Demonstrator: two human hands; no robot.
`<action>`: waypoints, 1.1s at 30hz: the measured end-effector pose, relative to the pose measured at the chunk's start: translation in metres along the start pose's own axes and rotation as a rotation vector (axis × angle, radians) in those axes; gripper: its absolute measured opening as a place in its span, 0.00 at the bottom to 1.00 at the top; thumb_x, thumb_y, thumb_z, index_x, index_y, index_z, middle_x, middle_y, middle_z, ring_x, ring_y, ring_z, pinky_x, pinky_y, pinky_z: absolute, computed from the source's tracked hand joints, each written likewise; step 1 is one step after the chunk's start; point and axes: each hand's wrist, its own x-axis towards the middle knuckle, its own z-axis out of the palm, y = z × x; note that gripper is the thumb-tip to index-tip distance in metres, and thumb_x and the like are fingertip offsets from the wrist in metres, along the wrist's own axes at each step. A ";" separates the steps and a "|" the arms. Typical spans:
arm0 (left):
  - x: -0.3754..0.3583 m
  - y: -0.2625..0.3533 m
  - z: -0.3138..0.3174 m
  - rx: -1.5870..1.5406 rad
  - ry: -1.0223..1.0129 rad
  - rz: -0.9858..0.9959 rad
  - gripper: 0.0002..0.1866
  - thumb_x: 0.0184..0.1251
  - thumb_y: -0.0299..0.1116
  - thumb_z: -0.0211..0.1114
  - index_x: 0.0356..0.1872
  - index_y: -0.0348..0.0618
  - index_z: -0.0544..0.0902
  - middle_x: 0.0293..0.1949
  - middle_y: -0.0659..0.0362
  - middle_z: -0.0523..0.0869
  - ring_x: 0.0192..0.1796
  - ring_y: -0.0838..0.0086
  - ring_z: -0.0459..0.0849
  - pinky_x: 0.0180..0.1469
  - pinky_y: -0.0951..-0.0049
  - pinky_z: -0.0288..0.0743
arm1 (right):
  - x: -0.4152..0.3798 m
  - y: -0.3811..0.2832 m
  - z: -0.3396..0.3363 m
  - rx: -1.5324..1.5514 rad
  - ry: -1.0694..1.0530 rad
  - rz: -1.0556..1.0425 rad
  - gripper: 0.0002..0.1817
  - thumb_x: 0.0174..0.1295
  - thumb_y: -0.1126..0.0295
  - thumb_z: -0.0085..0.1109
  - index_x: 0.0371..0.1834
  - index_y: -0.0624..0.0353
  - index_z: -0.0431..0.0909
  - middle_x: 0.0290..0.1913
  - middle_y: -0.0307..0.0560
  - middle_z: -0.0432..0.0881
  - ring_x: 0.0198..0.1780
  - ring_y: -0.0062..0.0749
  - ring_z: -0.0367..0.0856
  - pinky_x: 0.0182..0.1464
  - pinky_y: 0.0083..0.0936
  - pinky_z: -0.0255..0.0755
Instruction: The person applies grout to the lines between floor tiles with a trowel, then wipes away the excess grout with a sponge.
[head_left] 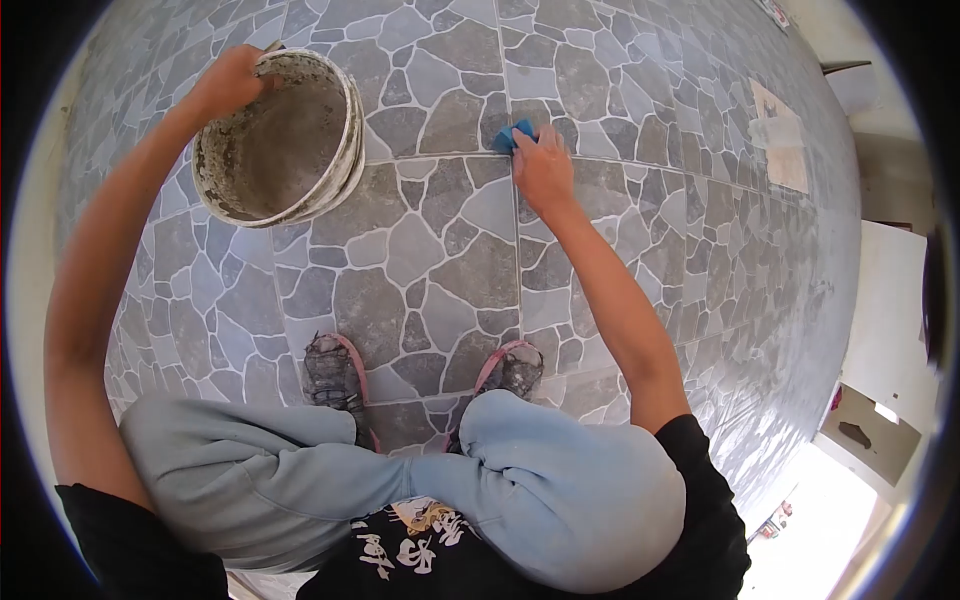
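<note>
My left hand is closed over the rim of a white bucket at the upper left. Grey, mortar-like residue coats the bucket's inside, and it leans with its mouth towards me. In my right hand is a small blue piece, perhaps a scraper; its exact kind does not show. Its edge is at or just above the floor, near the crossing of two tile joints. Stone-patterned grey floor tiles lie beneath both hands.
My feet, in dirty footwear with pink straps, are on the tiles below the bucket. A pale, tan-edged rectangular piece lies at the right. White furniture or a wall panel and a bright opening border the right side.
</note>
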 end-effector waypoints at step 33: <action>0.036 -0.046 0.013 0.103 -0.071 0.056 0.21 0.65 0.43 0.70 0.48 0.34 0.87 0.40 0.43 0.90 0.46 0.53 0.89 0.50 0.58 0.77 | -0.240 -0.086 -0.086 0.183 -0.116 0.390 0.13 0.58 0.75 0.65 0.47 0.52 0.87 0.44 0.49 0.81 0.50 0.47 0.82 0.51 0.39 0.79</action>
